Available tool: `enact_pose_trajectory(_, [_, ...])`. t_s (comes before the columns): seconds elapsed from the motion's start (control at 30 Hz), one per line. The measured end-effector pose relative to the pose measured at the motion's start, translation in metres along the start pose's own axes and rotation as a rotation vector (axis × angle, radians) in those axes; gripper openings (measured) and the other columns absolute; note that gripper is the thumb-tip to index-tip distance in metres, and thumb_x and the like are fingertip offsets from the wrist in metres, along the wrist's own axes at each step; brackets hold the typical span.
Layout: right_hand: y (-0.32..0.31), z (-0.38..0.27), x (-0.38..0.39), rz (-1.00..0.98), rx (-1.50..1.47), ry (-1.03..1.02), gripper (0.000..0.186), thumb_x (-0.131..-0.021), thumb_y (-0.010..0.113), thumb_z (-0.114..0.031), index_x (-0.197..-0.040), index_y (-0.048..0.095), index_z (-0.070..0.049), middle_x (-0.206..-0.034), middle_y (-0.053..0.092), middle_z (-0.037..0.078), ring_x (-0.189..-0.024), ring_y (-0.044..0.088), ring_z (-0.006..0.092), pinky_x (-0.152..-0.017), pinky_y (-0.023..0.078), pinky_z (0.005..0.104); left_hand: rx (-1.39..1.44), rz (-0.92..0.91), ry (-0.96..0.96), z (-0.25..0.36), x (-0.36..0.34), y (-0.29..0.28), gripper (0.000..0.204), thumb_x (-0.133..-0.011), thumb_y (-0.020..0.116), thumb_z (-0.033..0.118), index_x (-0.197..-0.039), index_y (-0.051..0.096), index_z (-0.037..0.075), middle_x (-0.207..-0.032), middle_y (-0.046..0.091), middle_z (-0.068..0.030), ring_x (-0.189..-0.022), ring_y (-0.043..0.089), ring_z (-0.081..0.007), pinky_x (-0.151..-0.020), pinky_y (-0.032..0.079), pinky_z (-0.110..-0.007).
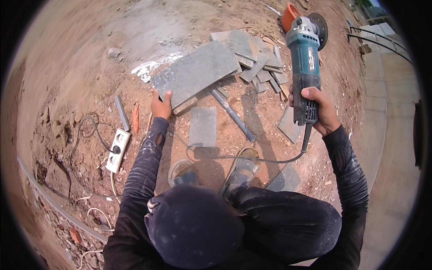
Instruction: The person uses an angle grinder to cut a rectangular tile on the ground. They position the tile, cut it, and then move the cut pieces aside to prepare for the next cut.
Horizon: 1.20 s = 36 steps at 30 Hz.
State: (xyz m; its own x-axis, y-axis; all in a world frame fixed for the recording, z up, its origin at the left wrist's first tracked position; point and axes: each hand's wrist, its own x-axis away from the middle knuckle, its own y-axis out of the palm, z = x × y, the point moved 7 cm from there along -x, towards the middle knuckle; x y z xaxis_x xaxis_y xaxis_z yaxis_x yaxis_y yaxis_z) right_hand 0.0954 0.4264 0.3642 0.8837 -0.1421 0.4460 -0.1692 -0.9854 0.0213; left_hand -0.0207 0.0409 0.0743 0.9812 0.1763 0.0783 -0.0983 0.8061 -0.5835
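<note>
In my right hand is a teal angle grinder, gripped by its black rear body and raised off the ground. Its round cutting disc points up and away from me. My left hand holds the near left corner of a large grey stone tile, thumb on top and the other fingers partly hidden at its edge. That tile lies tilted over other pieces. Below it a hammer-like tool's grey handle sticks out toward my feet; its head is hidden. A smaller square tile lies flat nearby.
Cut tile pieces are heaped beyond the big tile. An orange bucket stands behind the grinder. The grinder's cord crosses before my sandals. At left lies a white power strip with a black plug. Paving runs along the right.
</note>
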Motion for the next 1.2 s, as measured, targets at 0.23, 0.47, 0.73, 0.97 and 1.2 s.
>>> enact_pose_trajectory(0.23, [0.059,-0.003,-0.060,-0.171,0.003,0.025,0.040,-0.083,0.067,-0.022,-0.109,0.056,0.007,-0.097,0.066,0.014,-0.085,0.069,0.0177,-0.073,0.059,0.0257,0.443,-0.493,0.142,0.148,0.085,0.005,0.063,-0.098,0.057,0.038,-0.138,0.041,-0.008,-0.128,0.056,-0.0215,-0.117,0.058,-0.0275,-0.097,0.047,-0.038])
enact_pose_trajectory(0.47, [0.177,0.087,-0.096,-0.271,-0.376,-0.024,0.044,-0.082,0.068,-0.018,-0.116,0.051,0.005,-0.102,0.064,0.015,-0.097,0.067,0.0219,-0.078,0.056,0.0294,1.022,-0.815,-0.278,0.171,0.140,0.010,0.056,-0.100,0.052,0.041,-0.134,0.042,-0.003,-0.119,0.060,-0.0145,-0.106,0.063,-0.0244,-0.093,0.052,-0.039])
enact_pose_trajectory(0.73, [0.228,0.115,-0.086,-0.226,-0.062,-0.235,0.058,-0.070,0.080,-0.025,-0.113,0.053,0.003,-0.096,0.060,0.009,-0.088,0.057,0.0157,-0.079,0.048,0.0287,1.081,-0.556,-0.340,0.115,0.132,-0.051,0.050,-0.098,0.058,0.031,-0.133,0.043,-0.001,-0.121,0.059,-0.0110,-0.108,0.060,-0.0201,-0.090,0.052,-0.035])
enact_pose_trajectory(0.97, [0.235,0.123,-0.090,-0.050,0.113,-0.197,0.067,-0.062,0.081,-0.033,-0.107,0.052,0.008,-0.094,0.064,0.019,-0.087,0.064,0.0293,-0.080,0.050,0.0367,0.801,-0.424,-0.191,0.095,0.129,-0.055,0.034,-0.098,0.059,0.015,-0.126,0.052,-0.003,-0.109,0.062,-0.0066,-0.098,0.059,-0.0102,-0.088,0.049,-0.027])
enact_pose_trajectory(1.2, [0.223,0.138,-0.094,0.048,0.331,-0.148,0.066,-0.063,0.075,-0.028,-0.113,0.053,0.010,-0.095,0.066,0.028,-0.089,0.067,0.0405,-0.079,0.053,0.0415,1.048,-0.552,-0.678,0.070,0.154,-0.033,0.029,-0.100,0.055,0.015,-0.124,0.054,-0.002,-0.118,0.063,-0.0107,-0.109,0.062,-0.0219,-0.097,0.051,-0.036])
